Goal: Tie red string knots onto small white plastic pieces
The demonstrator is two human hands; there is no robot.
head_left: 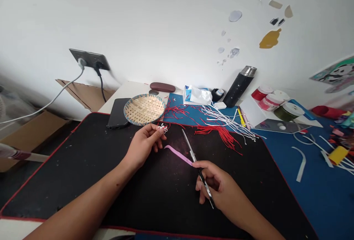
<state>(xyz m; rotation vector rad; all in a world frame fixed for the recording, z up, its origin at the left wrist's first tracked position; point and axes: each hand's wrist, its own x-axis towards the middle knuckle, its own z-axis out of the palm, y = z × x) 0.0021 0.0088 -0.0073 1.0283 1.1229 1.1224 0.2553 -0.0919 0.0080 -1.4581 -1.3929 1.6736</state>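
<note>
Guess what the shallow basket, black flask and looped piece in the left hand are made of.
Basket: probably bamboo, matte, judging by pale flat woven strips.
Flask: silvery, shiny cap suggests metal; the dark body could be painted metal.
Looped piece: likely thin cord, matte, from its fine red and white strands.

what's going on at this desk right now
Someone's left hand pinches a small white-and-red cord piece above a black mat. Their right hand holds a slim metal tool; its index fingertip meets the end of a pink curved tool. Loose red cords and white cords spread around the mat's far edge, and a woven basket sits just beyond the left hand.
</note>
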